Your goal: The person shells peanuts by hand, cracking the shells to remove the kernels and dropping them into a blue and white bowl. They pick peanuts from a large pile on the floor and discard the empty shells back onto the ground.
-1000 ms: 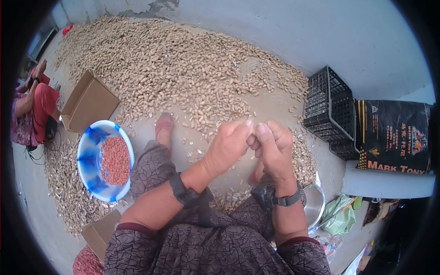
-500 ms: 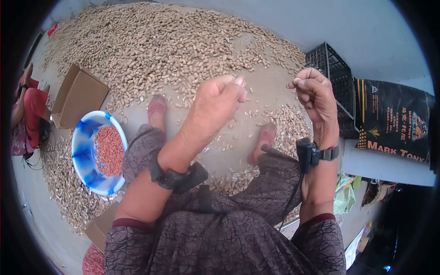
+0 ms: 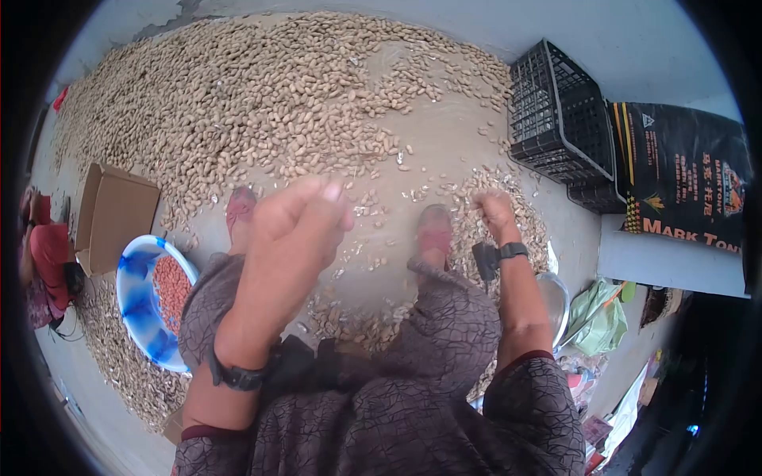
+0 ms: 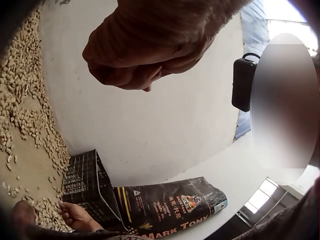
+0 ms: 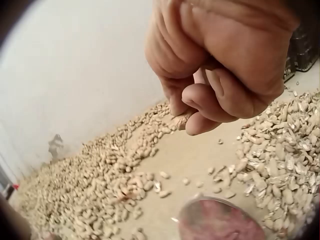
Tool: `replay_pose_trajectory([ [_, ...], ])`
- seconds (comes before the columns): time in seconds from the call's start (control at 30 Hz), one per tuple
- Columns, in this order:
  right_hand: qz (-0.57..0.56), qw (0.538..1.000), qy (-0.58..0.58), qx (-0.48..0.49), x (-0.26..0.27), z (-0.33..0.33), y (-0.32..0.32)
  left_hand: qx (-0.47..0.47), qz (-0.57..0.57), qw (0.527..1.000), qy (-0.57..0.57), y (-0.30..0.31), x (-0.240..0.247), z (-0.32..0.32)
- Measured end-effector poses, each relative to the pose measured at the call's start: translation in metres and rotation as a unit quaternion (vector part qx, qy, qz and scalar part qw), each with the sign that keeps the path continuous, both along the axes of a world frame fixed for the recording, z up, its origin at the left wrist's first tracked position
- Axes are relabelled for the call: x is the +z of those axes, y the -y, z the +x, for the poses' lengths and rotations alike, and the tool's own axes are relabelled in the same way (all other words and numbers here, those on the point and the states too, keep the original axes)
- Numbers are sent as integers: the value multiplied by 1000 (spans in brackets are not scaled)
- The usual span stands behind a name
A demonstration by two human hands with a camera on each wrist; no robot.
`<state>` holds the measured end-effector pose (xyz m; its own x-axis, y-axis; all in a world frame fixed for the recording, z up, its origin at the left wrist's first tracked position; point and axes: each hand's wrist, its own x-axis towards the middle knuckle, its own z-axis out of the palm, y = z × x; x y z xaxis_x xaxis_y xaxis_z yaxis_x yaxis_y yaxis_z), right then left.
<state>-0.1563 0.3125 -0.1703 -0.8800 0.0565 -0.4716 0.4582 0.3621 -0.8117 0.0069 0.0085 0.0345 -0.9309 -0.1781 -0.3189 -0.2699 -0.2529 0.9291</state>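
My left hand [image 3: 290,230] is raised over the left leg with fingers curled; nothing shows in its grip in the left wrist view, where the hand [image 4: 145,45] appears as a dark fist. Out to the right, my right hand [image 3: 496,213] hangs above a heap of shells [image 3: 524,218]. Between thumb and fingertips this hand [image 5: 220,55] pinches a piece of peanut shell [image 5: 183,120]. A blue-and-white basin [image 3: 131,278] with reddish kernels [image 3: 171,292] stands left of the left leg. Unshelled peanuts [image 3: 238,103] cover the floor ahead.
Black crates [image 3: 556,119] and a black printed bag [image 3: 683,174] stand at the right by the wall. At the left are a cardboard box [image 3: 119,214] and another seated person [image 3: 49,262]. A metal bowl [image 3: 553,305] and green bag [image 3: 599,321] lie right of my arm.
The two hands were together a second ago and have since parted. My left hand has moved left and lower; my right hand went out to the right, then down over the shells.
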Motion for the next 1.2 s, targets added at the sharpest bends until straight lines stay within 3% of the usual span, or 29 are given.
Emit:
replay_pose_trajectory([
  [0.2,34,998,61,1,-94,23,-9,-17,-25,999,36,-10,-8,-3],
  [0.4,-38,981,128,-140,-137,25,-11,-21,-64,996,66,-14,-16,-4],
  [0.5,27,985,151,-80,-171,23,-27,-34,-57,993,92,-12,-13,-4],
  [0.53,165,977,-27,133,-216,24,-43,-35,-59,993,94,-13,-11,-4],
  [0.6,285,877,-197,332,-221,30,-43,-32,-52,990,125,-17,-9,-4],
  [0.63,139,981,-5,135,-177,32,-24,-34,-53,990,129,-17,-10,-3],
  [0.67,-21,979,187,-77,-151,33,-12,-38,-60,990,125,-17,-10,-3],
  [0.8,-72,966,193,-153,-218,33,-36,-43,-65,991,110,-16,-11,-2],
  [0.83,98,993,59,-20,-243,34,-48,-43,-66,990,113,-16,-10,-2],
  [0.87,260,955,-79,115,-256,35,-53,-43,-65,991,110,-16,-10,-2],
  [0.9,260,956,-76,117,-244,37,-48,-43,-65,991,107,-16,-9,-2],
  [0.93,158,987,-11,-12,-208,36,-35,-42,-65,991,110,-16,-9,-1],
  [0.97,53,987,56,-142,-181,37,-27,-44,-70,990,110,-16,-9,-1],
  [1.1,145,980,51,-126,-171,36,-34,-51,-84,988,117,-18,-6,0],
  [1.2,125,983,26,-129,-165,39,-34,-66,-93,988,108,-18,-7,2],
])
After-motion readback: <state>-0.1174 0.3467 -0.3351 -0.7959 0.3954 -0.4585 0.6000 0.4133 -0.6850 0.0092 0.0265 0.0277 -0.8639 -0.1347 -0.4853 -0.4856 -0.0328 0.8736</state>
